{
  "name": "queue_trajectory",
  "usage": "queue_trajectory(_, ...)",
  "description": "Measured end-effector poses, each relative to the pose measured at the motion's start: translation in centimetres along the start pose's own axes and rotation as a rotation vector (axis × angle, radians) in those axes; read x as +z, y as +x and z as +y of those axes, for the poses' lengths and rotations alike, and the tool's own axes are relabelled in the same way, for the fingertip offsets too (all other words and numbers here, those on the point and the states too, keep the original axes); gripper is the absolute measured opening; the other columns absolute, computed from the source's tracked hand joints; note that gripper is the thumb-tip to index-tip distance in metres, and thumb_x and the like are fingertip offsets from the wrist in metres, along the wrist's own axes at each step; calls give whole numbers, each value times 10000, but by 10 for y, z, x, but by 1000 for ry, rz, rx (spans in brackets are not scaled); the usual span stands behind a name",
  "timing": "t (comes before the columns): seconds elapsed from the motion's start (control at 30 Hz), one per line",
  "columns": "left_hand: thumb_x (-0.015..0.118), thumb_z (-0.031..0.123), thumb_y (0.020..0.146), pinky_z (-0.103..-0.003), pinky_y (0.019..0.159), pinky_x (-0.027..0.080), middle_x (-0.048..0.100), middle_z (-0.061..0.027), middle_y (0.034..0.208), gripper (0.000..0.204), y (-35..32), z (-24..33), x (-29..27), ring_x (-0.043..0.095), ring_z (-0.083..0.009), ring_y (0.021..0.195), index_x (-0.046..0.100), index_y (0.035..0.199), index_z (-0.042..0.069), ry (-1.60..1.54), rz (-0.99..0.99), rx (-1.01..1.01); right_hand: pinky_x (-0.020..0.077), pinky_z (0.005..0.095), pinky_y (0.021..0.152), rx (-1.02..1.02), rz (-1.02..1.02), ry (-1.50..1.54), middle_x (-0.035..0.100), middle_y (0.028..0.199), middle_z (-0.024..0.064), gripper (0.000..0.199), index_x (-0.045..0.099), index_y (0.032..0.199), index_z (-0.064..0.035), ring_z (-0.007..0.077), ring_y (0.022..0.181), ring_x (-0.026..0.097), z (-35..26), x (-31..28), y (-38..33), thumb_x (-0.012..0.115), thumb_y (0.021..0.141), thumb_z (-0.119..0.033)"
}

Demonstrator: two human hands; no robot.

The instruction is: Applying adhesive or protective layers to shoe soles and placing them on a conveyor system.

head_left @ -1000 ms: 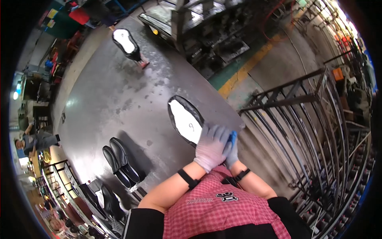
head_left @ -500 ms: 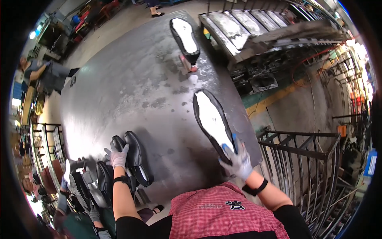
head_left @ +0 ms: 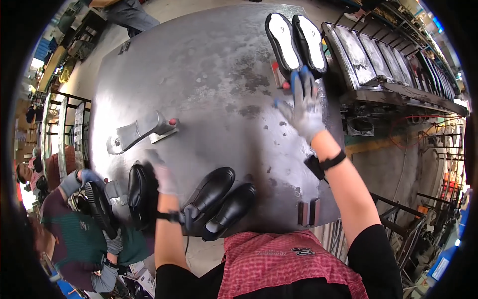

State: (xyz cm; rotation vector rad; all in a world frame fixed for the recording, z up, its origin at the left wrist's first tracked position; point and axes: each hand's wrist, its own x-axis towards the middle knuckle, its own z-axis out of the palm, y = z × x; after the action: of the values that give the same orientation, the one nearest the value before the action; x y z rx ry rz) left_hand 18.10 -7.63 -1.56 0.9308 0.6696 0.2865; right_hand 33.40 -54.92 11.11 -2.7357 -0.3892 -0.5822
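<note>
Since the earlier frame in the head view, the right hand in a grey glove with blue fingertips (head_left: 306,112) has reached toward the far end of the broad grey metal table (head_left: 199,89); the two black shoes with white undersides (head_left: 282,45), well apart before, now lie sole-up side by side there; a silvery-grey shoe-shaped form (head_left: 142,130) has appeared on the table's left part. The right hand's fingers are spread wide, gripping nothing, their tips at the shoes' heel ends; whether they touch, I cannot tell. The left hand in a pale glove (head_left: 163,175) is blurred, so I cannot tell how its fingers stand or whether they hold anything; it is between a single black leather shoe (head_left: 137,192) and a pair of upright black leather shoes (head_left: 213,187); at the left, a co-worker holds a black shoe with a ridged sole (head_left: 98,207).
</note>
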Motion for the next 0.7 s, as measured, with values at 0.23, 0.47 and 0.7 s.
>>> queue_trajectory(0.23,588,591,885,-487,1103,363,490,-71,1440,711,62,65,106,452,-297,1329,461,1417,135,-482,194,167,350,528,1103,80,-312,154,325,1530,275,827,316,1510,-35,480,1344,392,2,-45,-157,711,859,-356)
queue_trajectory(0.47,668,549,855,-483,1089,402,515,-99,1364,726,-55,-35,166,479,-293,1280,443,1405,132,-223,-161,-66,380,526,1085,115,-388,312,355,1520,251,820,318,1504,-30,456,1324,423,-43,-68,-176,717,860,-345)
queue_trajectory(0.7,711,327,886,-414,1067,433,538,-89,1321,665,-181,-134,213,523,-234,1225,421,1426,65,90,-661,-509,488,461,989,-27,-479,108,484,1422,201,815,419,1477,-204,407,1158,573,-50,-81,-155,779,756,-328)
